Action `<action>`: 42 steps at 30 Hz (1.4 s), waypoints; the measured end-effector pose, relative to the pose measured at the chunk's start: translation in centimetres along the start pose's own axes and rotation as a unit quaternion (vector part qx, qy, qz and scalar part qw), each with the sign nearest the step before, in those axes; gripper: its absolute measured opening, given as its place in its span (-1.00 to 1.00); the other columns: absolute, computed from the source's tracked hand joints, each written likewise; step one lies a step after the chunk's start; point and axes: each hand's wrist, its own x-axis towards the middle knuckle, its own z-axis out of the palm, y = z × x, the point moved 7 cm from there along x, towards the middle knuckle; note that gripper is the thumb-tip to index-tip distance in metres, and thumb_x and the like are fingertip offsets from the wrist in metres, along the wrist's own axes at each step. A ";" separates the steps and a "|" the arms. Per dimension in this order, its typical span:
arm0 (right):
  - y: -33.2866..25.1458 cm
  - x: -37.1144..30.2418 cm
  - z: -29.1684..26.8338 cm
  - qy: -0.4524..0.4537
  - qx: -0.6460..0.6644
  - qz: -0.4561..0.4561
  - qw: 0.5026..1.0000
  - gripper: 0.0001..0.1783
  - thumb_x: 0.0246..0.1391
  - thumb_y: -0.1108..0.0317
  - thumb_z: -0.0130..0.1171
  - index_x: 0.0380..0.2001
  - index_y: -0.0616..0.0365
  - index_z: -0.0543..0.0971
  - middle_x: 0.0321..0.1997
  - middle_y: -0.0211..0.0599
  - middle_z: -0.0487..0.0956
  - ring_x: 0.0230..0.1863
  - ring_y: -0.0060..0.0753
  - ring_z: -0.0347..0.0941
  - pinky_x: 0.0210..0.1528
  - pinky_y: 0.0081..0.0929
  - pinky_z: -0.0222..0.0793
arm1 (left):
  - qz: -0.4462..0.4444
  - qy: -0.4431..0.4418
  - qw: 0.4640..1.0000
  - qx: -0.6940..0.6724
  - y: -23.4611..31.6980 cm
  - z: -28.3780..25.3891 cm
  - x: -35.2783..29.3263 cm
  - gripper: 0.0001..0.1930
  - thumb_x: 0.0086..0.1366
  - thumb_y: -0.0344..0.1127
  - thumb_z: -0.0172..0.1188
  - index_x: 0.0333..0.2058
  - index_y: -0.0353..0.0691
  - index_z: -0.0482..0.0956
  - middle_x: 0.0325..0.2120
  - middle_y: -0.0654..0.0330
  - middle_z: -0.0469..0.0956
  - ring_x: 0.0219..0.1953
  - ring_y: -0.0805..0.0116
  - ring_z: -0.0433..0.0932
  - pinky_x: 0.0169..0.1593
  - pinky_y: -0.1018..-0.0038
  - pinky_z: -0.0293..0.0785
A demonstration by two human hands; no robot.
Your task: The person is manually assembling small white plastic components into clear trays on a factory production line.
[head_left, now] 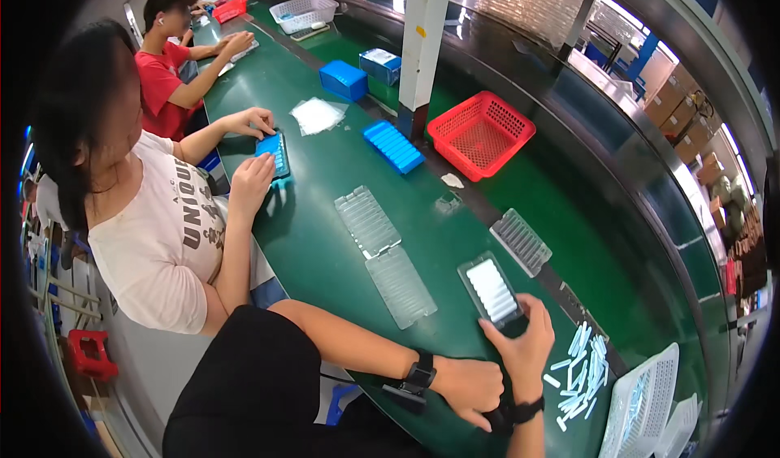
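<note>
My right hand (528, 340) grips the near end of a small clear plastic tray (465, 273), thumb on one side and fingers on the other. A row of white sticks (491, 290) lies side by side in that tray. My left hand (470, 386), below a black wristwatch, is curled closed beside my right wrist; anything inside its fingers is hidden. To the right of my hands a loose pile of pale blue and white sticks (578, 377) lies on the green table (325, 238). An opened clear blister case (398, 283) with ridged halves rests left of the tray.
Another clear ridged tray (521, 243) lies farther off. A white basket (642, 401) stands at the right, a red basket (481, 137) beyond the post (422, 43). Blue ridged tray (393, 146) and blue box (343, 80) sit farther back. A co-worker's hands (252, 177) hold a blue-filled tray at left.
</note>
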 end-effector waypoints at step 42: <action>3.4 -7.1 -3.4 -0.113 0.578 0.124 0.798 -0.72 0.34 0.24 0.25 -0.16 0.29 0.57 -0.53 -0.37 0.52 -0.47 -0.55 0.39 -0.30 -0.56 0.33 | -0.227 0.267 0.937 -0.011 -2.6 -2.7 -0.6 -0.62 0.39 -0.12 0.29 -0.58 -0.18 0.58 -0.73 0.16 0.46 -0.65 0.10 0.46 -0.55 0.27 0.30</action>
